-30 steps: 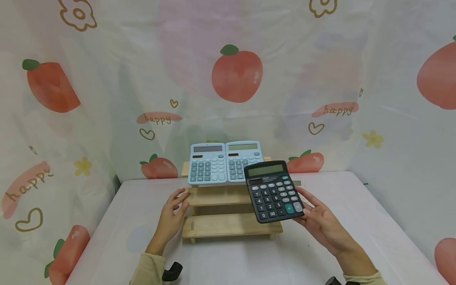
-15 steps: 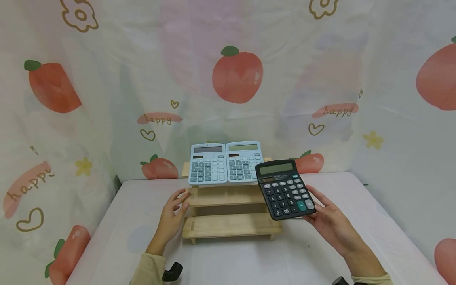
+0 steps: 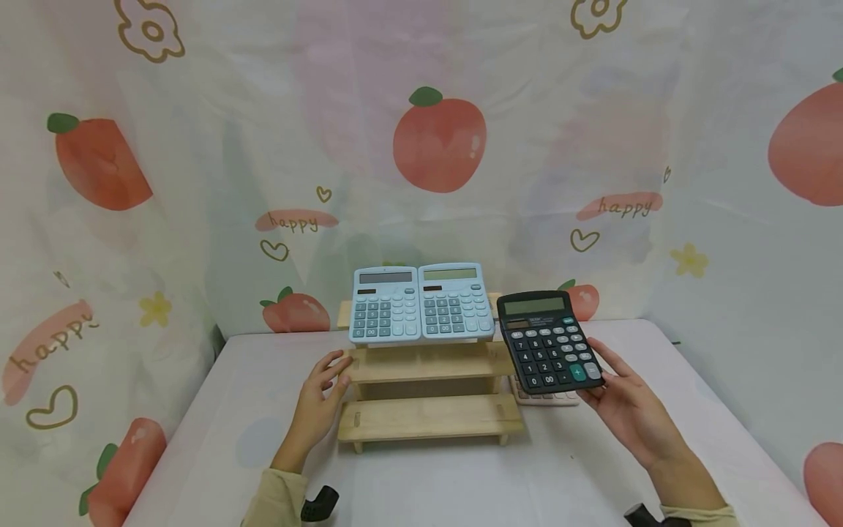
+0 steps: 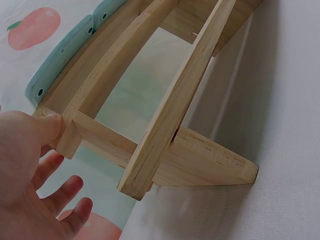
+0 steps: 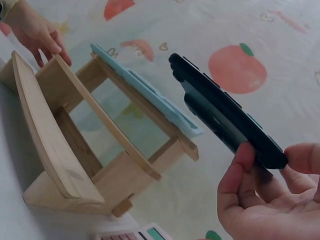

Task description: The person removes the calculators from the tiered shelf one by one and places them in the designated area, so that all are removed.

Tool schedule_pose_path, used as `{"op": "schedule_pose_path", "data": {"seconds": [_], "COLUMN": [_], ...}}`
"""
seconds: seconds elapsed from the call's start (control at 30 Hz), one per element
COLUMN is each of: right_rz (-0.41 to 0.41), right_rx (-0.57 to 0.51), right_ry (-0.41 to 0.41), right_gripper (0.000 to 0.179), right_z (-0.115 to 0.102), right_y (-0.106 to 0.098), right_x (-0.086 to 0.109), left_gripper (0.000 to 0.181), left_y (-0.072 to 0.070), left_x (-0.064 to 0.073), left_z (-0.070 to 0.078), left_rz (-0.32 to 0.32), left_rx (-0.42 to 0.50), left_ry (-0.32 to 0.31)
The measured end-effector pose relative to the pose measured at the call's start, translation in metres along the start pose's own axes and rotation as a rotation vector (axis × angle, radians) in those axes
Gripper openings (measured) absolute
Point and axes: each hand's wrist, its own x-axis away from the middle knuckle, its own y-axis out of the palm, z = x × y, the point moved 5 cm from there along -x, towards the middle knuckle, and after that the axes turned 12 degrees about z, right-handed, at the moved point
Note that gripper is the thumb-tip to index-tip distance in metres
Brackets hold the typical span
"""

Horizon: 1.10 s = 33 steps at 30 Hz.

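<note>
My right hand [image 3: 635, 417] grips a black calculator [image 3: 549, 344] by its lower right corner, thumb and fingers on opposite faces. The calculator is raised to the right of a tiered wooden stand [image 3: 431, 419], keys toward the head camera and leaning left. My left hand [image 3: 316, 410] holds the left end of the stand's middle tier; in the left wrist view its thumb and index finger pinch the wood while the other fingers stay loose. Two light blue calculators, a left one [image 3: 386, 307] and a right one [image 3: 454, 304], lean side by side on the top tier.
On the table [image 3: 421, 483], a pale pink calculator [image 5: 131, 235] lies right of the stand, partly hidden behind the black one in the head view. The middle and lower tiers show bare wood. A fruit-printed cloth backdrop [image 3: 527, 241] rises behind and at both sides.
My right hand has moved the black calculator to the right and slightly up, uncovering the right blue calculator and the tiers' right ends. My left hand and the stand keep their place.
</note>
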Motion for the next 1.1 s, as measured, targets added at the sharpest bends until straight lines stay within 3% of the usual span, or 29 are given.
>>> {"op": "schedule_pose_path", "data": {"seconds": [0.47,0.9,1.1], "right_rz": [0.225,0.407,0.445], "right_rx": [0.193,0.260,0.271], "right_ry": [-0.019,-0.004,0.005], "right_gripper": [0.051,0.051,0.052], "right_z": [-0.001,-0.004,-0.005], "right_y": [-0.040,-0.079,-0.092], "right_x": [0.003,0.007,0.007], "left_gripper": [0.038,0.038,0.038], "left_y": [0.000,0.000,-0.001], "left_x": [0.001,0.001,0.001], "left_z": [0.002,0.001,0.002], "left_rz": [-0.013,-0.010,-0.009], "left_rx": [0.005,0.001,-0.005], "left_ry": [-0.012,-0.017,0.000]}}
